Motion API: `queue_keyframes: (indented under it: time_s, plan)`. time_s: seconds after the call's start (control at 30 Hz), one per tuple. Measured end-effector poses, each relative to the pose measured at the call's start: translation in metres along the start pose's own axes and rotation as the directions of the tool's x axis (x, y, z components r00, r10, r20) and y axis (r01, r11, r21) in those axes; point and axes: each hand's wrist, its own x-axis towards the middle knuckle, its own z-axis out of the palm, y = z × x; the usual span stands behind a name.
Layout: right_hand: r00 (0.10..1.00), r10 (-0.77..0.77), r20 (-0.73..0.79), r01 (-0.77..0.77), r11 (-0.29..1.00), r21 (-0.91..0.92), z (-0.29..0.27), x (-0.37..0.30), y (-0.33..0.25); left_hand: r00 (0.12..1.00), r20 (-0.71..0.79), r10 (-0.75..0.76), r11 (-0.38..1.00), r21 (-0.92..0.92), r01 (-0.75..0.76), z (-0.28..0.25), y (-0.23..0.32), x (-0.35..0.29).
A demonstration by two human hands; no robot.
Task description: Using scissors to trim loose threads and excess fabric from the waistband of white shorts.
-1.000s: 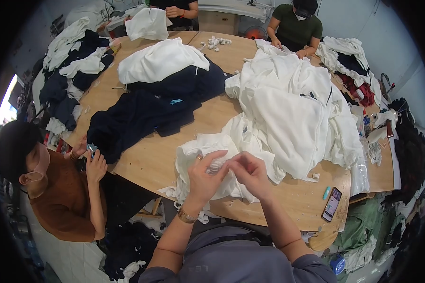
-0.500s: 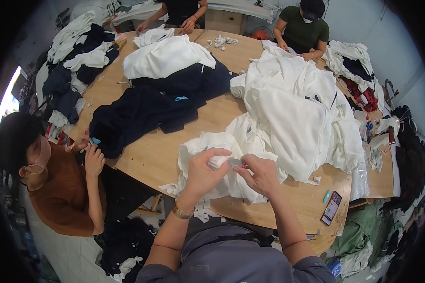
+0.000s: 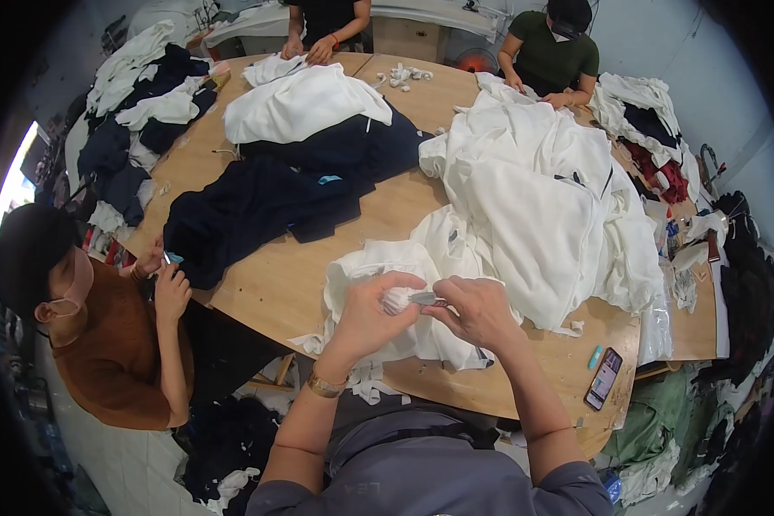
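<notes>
My left hand [image 3: 371, 311] is closed around a bunched bit of white garment [image 3: 397, 301], part of which bulges between thumb and fingers. In my right hand [image 3: 475, 311] is a small grey metal tool, by its look a pair of thread snips [image 3: 423, 298]. Its blade points left and meets the gathered cloth, though the fingers cover its other end. Below both hands the rest of the white garment [image 3: 374, 258] spreads over the near part of the wooden table [image 3: 292, 297].
A large white garment pile [image 3: 533, 206] rises just beyond my right hand. Navy garments [image 3: 267, 202] lie to the left, with white cloth [image 3: 305, 103] on top farther back. A phone [image 3: 604, 378] and a turquoise marker-like stick [image 3: 595, 357] rest at right. Three co-workers handle cloth around the table.
My right hand has turned and come closer to my left, and the snips' blade now shows against the bunched cloth. The far co-worker's hands have drawn together over white cloth.
</notes>
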Motion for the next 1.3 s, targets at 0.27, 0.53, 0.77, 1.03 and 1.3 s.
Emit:
queue_keyframes:
  time_s: [0.27,0.53,0.77,1.03,1.3]
  plan:
    - [0.96,0.275,-0.055,-0.233,0.889,0.394,0.015,-0.011,0.006,0.999,0.002,0.032,0.995,0.089,-0.032,-0.007,-0.001,-0.002]
    - [0.697,0.713,-0.077,-0.615,0.649,0.448,0.063,-0.061,0.032,0.949,-0.273,0.16,0.965,0.247,-0.092,-0.069,-0.033,0.0]
    - [0.777,0.63,-0.015,-0.605,0.753,0.259,0.1,-0.118,0.018,0.864,-0.463,-0.199,0.69,0.56,0.459,-0.092,-0.075,-0.043]
    - [0.744,0.661,0.096,-0.632,0.649,0.424,0.087,-0.098,0.023,0.989,-0.122,0.082,0.634,0.772,0.042,-0.057,-0.061,-0.044]
    - [0.56,0.591,-0.581,-0.448,0.805,0.388,0.019,-0.012,0.067,0.99,-0.073,-0.12,0.877,0.46,0.14,-0.054,-0.066,-0.028]
